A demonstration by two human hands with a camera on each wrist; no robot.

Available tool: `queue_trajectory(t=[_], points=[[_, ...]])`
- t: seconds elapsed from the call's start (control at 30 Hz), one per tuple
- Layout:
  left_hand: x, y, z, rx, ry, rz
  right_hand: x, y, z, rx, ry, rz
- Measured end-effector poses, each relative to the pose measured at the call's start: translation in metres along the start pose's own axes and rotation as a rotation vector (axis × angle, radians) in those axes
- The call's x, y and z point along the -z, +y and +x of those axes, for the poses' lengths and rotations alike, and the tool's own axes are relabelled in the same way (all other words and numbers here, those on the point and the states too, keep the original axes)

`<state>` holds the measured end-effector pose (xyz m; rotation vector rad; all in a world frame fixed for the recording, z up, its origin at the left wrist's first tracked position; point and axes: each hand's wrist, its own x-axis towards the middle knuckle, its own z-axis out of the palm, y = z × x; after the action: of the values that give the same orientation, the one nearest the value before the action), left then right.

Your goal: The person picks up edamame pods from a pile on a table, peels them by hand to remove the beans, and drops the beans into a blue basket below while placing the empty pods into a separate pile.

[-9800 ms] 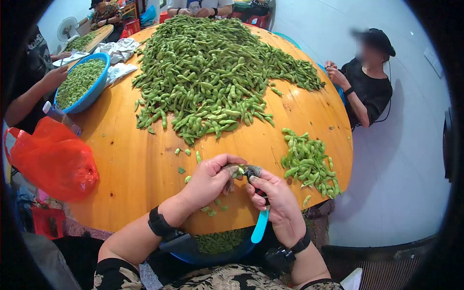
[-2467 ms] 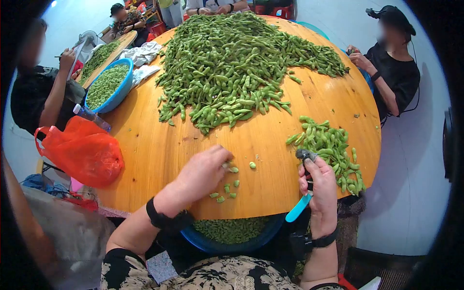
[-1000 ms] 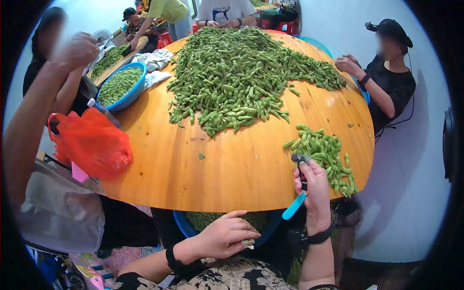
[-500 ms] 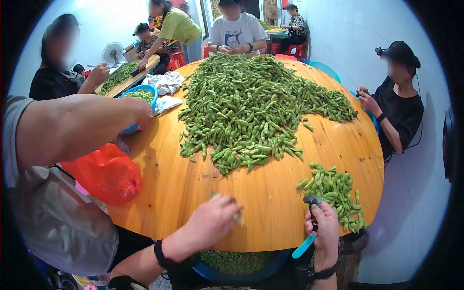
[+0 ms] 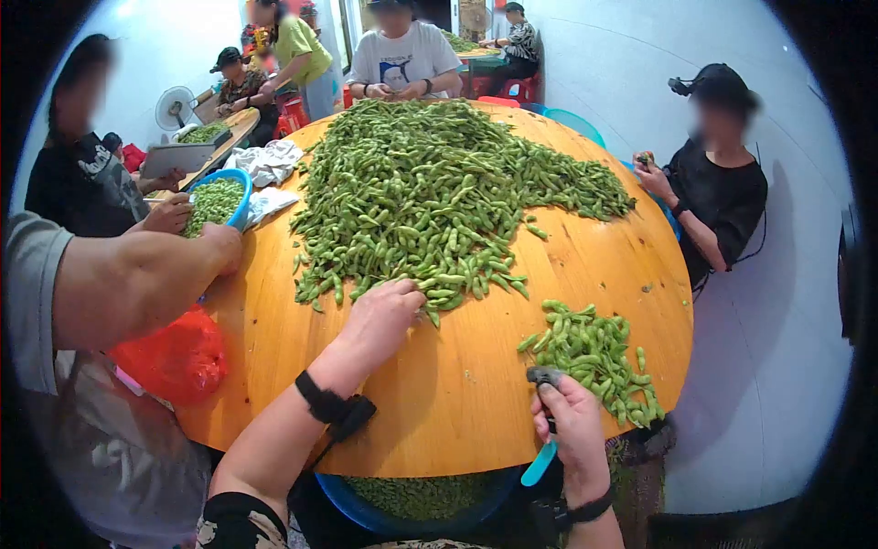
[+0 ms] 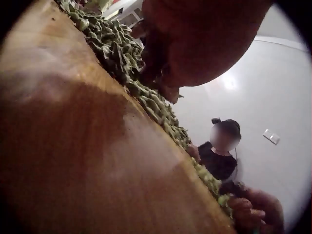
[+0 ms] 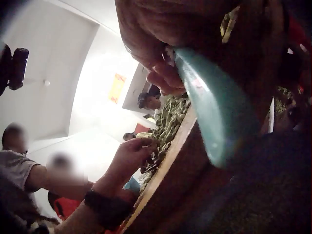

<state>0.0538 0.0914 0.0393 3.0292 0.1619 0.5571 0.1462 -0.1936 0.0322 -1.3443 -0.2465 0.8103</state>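
Well, the left hand touches the pod heap.

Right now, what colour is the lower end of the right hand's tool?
Lower end: turquoise, clearest from right wrist.

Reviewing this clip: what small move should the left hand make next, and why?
Probably the left hand should draw a pod from the front edge of the large pod pile toward the right hand. Its fingers are at that edge, though whether they grip a pod is unclear, and the right hand holds a blue-handled tool near the smaller pod pile.
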Motion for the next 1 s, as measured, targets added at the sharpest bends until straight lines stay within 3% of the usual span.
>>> queue_trajectory(t=[0.07,0.13,0.2,0.33,0.47,0.53,0.7,1.0], points=[[0.002,0.019,-0.011,0.191,0.066,-0.235,-0.004,0.003,0.003,-0.014,-0.015,-0.033],[0.007,0.041,-0.022,0.160,0.091,-0.307,-0.014,0.005,0.006,-0.007,-0.111,-0.110],[0.009,0.061,-0.031,0.303,-0.084,-0.794,-0.028,0.007,0.010,0.017,-0.141,-0.127],[-0.006,0.069,-0.039,0.241,-0.022,-0.959,-0.051,0.006,0.012,-0.011,-0.215,-0.072],[-0.006,0.067,-0.040,0.109,-0.040,-0.854,-0.061,0.012,0.010,-0.005,-0.206,-0.066],[-0.009,0.068,-0.043,0.001,0.054,-0.704,-0.063,0.014,0.010,-0.006,-0.194,-0.045],[-0.011,0.068,-0.046,0.033,0.072,-0.699,-0.072,0.022,0.008,0.025,-0.169,-0.068],[-0.015,0.062,-0.044,0.066,0.171,-0.788,-0.089,0.027,0.014,-0.069,-0.062,0.234]])
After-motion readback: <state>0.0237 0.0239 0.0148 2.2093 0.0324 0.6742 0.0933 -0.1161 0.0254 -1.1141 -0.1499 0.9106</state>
